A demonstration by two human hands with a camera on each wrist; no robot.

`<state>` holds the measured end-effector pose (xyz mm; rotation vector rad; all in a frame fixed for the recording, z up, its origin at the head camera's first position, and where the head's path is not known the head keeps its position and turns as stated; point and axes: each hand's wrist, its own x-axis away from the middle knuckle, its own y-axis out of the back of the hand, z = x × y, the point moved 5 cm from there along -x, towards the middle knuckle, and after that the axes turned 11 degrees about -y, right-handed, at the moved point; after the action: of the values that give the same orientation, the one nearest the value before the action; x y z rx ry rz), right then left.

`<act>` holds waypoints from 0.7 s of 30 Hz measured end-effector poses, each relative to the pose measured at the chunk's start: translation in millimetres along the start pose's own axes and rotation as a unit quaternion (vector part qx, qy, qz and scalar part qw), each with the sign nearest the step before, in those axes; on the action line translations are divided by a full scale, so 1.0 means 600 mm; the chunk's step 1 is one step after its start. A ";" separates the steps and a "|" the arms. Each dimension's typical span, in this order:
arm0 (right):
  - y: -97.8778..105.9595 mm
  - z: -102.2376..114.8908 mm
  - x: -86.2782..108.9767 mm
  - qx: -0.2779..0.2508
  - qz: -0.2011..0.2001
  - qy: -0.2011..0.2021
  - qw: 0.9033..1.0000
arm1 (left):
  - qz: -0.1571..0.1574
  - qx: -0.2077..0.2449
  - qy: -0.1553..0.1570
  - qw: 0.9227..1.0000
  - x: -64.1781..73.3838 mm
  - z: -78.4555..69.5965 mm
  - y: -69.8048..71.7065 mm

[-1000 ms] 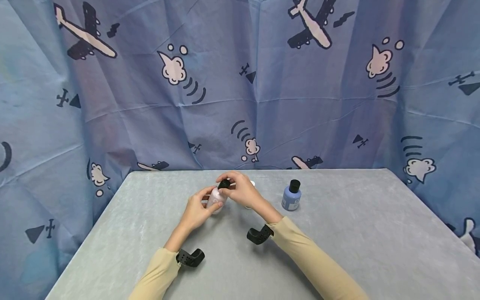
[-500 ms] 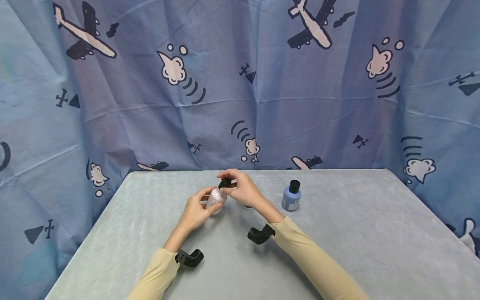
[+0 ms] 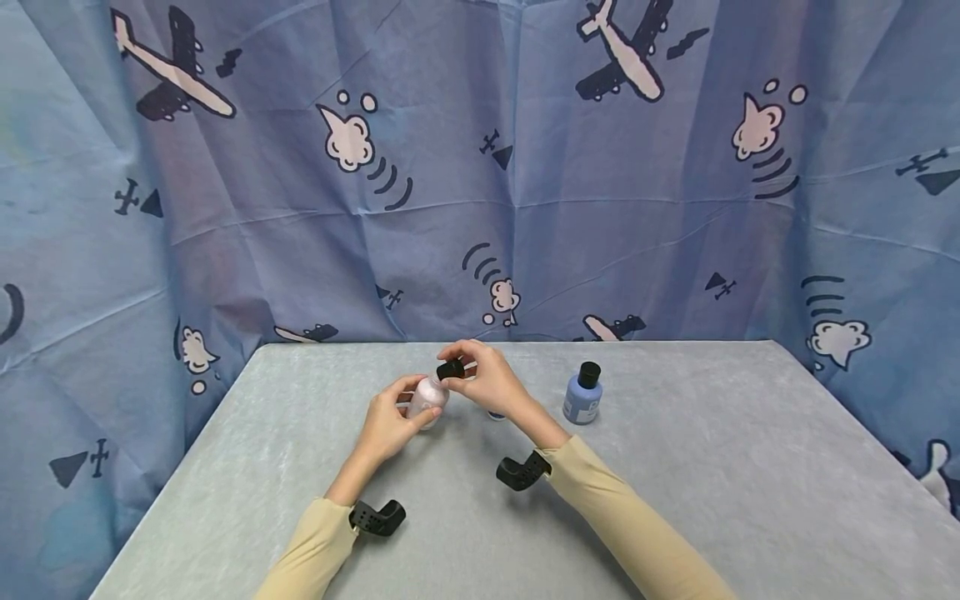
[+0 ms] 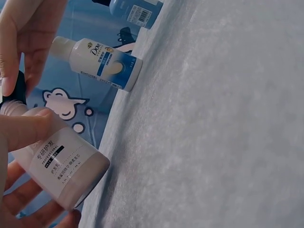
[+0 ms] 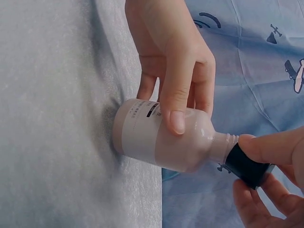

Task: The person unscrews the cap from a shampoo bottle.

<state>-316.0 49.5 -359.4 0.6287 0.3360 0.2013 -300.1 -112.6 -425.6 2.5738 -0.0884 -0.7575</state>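
Cap tipped further, barcode left-wrist only

A blue cloth hung in creased folds behind the worktop, printed with pale-bodied airplanes, white puffs and dark curved strokes. The worktop had a mottled pale grey surface with rounded far corners, under soft, even light.

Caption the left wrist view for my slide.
Left hand grips a pinkish hair-care bottle, right hand pinching its black cap at the bared threads; a Dove bottle stands beyond.
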 end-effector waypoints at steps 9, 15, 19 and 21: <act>-0.008 0.003 -0.001 0.009 -0.002 -0.001 1.000 | -0.005 -0.001 0.002 1.000 0.001 0.000 0.007; -0.014 0.005 -0.002 0.038 0.005 -0.004 0.999 | -0.009 0.000 0.002 1.000 0.001 0.001 0.011; -0.018 0.005 -0.002 0.045 0.006 0.006 0.999 | -0.008 0.002 0.008 1.000 0.000 0.005 0.011; -0.021 0.004 -0.002 0.046 0.003 0.010 0.999 | -0.008 0.003 0.008 1.000 -0.002 0.007 0.011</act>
<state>-315.4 38.0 -364.6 0.7184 0.3641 0.1985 -302.7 -120.2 -425.3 2.5896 -0.0643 -0.7435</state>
